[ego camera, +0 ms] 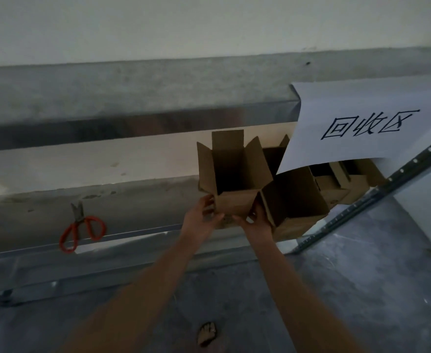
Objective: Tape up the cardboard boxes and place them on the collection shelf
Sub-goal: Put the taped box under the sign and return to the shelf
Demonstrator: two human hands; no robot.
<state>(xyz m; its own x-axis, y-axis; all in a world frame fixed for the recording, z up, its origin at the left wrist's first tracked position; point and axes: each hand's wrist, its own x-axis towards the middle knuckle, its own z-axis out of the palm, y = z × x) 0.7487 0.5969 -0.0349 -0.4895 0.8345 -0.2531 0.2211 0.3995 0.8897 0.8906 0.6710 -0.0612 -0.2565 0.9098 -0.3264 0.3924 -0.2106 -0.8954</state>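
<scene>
Here the left hand and right hand grip the bottom of an open box at the shelf edge, just left of another box.

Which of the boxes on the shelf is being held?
The leftmost box, flaps standing open, gripped at its bottom corners by the left hand and right hand. The other boxes sit to its right, partly behind the paper sign.

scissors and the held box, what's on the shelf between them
Nothing: the head view shows bare shelf between the scissors and the open box gripped by the left hand and right hand.
</scene>
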